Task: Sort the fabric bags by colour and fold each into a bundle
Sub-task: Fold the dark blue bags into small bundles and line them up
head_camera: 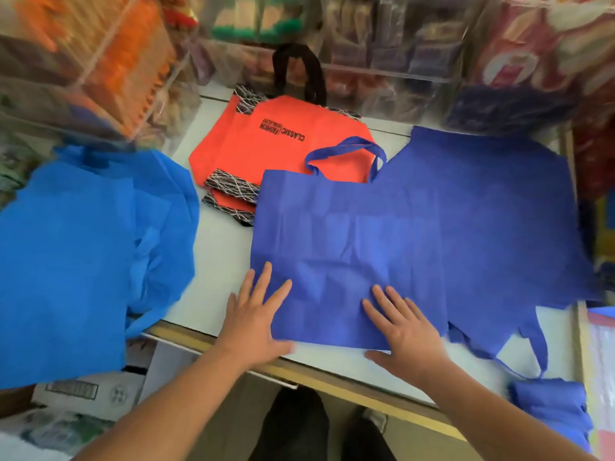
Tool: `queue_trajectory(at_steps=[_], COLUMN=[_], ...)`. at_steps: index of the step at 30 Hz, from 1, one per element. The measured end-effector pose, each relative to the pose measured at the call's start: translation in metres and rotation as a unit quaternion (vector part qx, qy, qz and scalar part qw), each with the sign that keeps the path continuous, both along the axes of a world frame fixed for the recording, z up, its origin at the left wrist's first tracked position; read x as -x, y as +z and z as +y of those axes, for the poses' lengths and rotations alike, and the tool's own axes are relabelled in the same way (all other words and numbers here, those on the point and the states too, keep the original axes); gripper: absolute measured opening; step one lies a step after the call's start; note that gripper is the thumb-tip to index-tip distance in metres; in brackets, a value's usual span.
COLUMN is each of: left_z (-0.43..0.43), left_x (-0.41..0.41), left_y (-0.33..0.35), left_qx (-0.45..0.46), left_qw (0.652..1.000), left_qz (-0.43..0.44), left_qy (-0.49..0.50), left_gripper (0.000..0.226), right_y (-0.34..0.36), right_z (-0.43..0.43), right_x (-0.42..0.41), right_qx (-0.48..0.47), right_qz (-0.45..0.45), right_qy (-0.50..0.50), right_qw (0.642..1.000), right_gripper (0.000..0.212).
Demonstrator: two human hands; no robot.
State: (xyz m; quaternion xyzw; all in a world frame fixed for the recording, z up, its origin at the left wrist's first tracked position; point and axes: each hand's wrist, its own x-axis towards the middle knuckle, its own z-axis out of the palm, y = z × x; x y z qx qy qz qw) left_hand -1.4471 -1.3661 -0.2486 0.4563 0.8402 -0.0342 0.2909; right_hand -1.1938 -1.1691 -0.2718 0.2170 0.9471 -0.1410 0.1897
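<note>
On the white counter the indigo bag lies flat at the near edge, and with my left hand and right hand pressed flat, fingers straight, on its near corners, I'd smooth the creases outward before folding edge to edge.

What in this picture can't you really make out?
Head view, shelf goods: blurred beyond telling.
Head view, dark blue pile: its count, partly hidden under the spread dark blue bag.
Head view, light blue pile: cut off by the left edge.
Head view, orange bag: smaller line of print too small.
</note>
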Motion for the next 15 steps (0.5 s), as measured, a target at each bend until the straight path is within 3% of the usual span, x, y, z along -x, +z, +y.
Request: queue_trajectory(at_steps=[3, 7, 11, 15], left_z=[-0.006, -0.004, 0.000, 0.015], left_x=[0.012, 0.030, 0.042, 0.037], left_y=[-0.009, -0.010, 0.004, 0.035], left_qx=[-0.066, -0.143, -0.245, -0.215], left_qw=[0.992, 0.970, 0.959, 0.971], left_qz=[0.028, 0.023, -0.057, -0.099], left_qy=[-0.105, -0.196, -0.128, -0.042], left_gripper=[0.103, 0.070, 0.041, 0.029], right_y=[0.001, 0.031, 0.060, 0.083], right_z=[0.001, 0.016, 0.047, 0.061], right_x=[-0.005, -0.006, -0.029, -0.062], right_qx=[0.031, 0.086, 0.160, 0.210], right_qz=[0.060, 0.127, 0.071, 0.071], right_qy=[-0.016, -0.106, -0.209, -0.265], right_qw=[0.998, 0.982, 0.962, 0.938], right_gripper=[0.074, 0.046, 0.036, 0.024])
